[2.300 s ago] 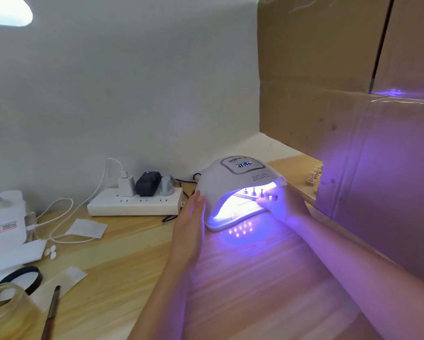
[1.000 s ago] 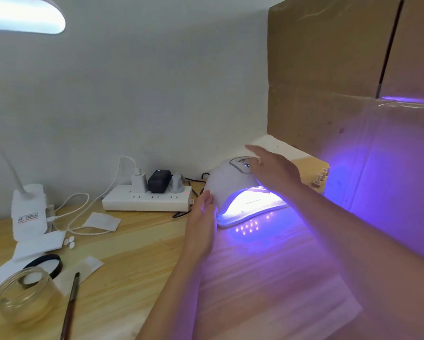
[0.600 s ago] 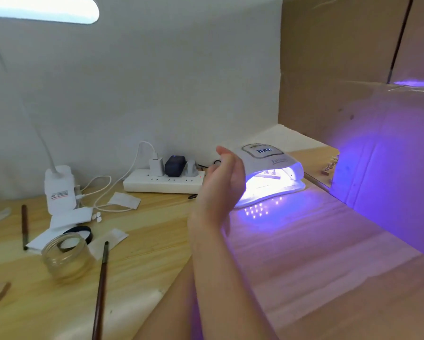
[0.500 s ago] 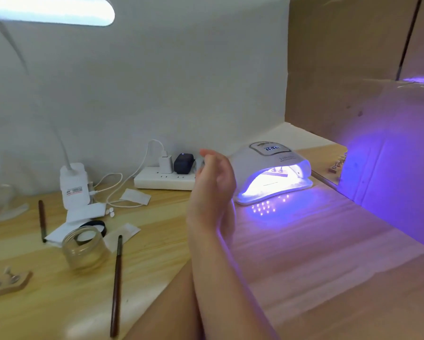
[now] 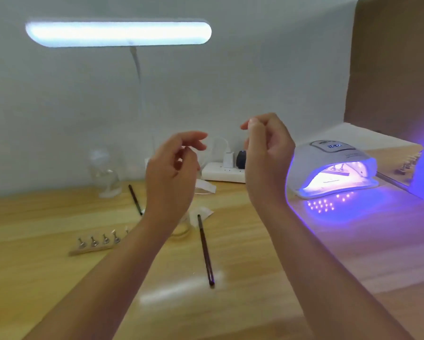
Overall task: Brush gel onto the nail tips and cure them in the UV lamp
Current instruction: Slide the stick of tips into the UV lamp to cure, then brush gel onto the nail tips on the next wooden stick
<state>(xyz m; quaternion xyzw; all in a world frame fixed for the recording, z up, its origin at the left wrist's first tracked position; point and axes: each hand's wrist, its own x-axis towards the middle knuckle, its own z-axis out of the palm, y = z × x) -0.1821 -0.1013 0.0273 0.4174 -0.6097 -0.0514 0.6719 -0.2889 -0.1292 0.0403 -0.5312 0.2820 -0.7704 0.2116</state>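
Both hands are hanging in the air above the wooden desk w/ nothing in them. Left hand is floating mid-frame, fingers loosely curled, index and thumb reaching toward the right, not gripping anything. Right hand is sitting just beside it, a bit higher, fingers bent loosely inward, thumb tip pointing left, also holding nothing. The two hands are near each other but not touching.

Over on the right, the UV lamp is glowing violet, standing on the desk, well apart from both hands. Inside its opening a strip w/ nail tips is sitting under the light; can't tell how many tips. Purple dots are reflecting on the desk in front of the lamp.

On the left, a wooden strip is lying flat w/ nail tips standing on small pegs, its right end hidden behind the left forearm. A dark brush is lying on the desk between the two forearms, running front to back. A second brush is lying farther back, left of the left hand. A glass jar is peeking out behind the left wrist, mostly hidden.

At the back wall a white power strip w/ plugs is sitting between the hands. A lit desk lamp is shining overhead, and brown cardboard is standing at the right.
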